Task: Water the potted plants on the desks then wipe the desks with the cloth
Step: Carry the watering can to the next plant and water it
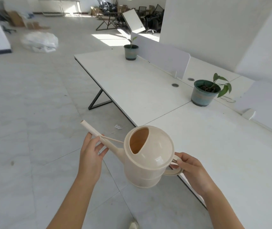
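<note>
Watering has not begun: the cream plastic watering can (pixel 148 159) hangs off the white desk's (pixel 214 146) edge, right hand (pixel 192 171) gripping its handle, left hand (pixel 91 154) steadying the spout. Next, I judge, swing toward the nearer blue-green glazed pot (pixel 202 95) (spout points away).

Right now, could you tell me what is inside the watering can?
Through the top opening of the watering can, held by the left hand and right hand, only a bare tan inner wall shows. The dome covers the bottom, so any water is hidden.
</note>
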A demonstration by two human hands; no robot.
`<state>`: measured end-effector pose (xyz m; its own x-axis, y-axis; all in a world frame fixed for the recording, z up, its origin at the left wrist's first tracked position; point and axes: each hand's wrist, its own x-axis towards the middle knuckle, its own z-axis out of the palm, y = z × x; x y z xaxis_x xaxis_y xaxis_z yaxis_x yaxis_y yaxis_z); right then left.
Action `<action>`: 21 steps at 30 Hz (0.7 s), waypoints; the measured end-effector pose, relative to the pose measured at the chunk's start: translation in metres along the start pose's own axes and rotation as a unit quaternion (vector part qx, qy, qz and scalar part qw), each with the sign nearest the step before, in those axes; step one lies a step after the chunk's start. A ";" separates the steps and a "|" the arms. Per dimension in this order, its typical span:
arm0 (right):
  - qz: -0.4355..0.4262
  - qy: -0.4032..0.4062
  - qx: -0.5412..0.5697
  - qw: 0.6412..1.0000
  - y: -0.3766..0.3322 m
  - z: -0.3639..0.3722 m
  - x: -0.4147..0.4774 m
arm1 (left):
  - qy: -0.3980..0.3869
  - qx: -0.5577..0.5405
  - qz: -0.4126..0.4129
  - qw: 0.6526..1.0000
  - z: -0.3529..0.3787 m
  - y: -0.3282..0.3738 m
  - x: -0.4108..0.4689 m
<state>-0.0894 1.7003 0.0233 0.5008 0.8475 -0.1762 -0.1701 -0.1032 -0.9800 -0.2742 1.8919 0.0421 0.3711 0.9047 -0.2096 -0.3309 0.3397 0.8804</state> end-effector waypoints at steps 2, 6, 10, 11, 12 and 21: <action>0.004 -0.011 0.001 1.000 -0.008 0.000 0.036 | 0.005 -0.005 0.004 1.000 0.009 0.006 0.034; 0.009 0.006 0.005 1.000 -0.018 -0.001 0.094 | 0.000 -0.012 0.003 1.000 0.027 0.011 0.089; 0.015 0.040 0.005 0.999 -0.027 -0.006 0.134 | -0.022 -0.024 -0.008 0.999 0.051 0.006 0.145; 0.016 0.051 0.005 0.999 -0.029 -0.007 0.143 | -0.031 -0.022 -0.012 0.999 0.057 0.003 0.161; 0.017 0.063 0.007 0.998 -0.030 -0.007 0.151 | -0.042 -0.020 -0.016 0.999 0.063 0.000 0.177; -0.011 0.275 0.048 0.960 -0.048 0.005 0.213 | -0.221 0.011 -0.096 0.971 0.134 -0.004 0.310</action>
<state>0.0215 1.8882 0.0330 0.8728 0.4432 -0.2046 -0.2197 -0.0174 -0.9754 -0.0417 2.1365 0.0303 0.7612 0.6254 -0.1716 -0.2027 0.4807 0.8531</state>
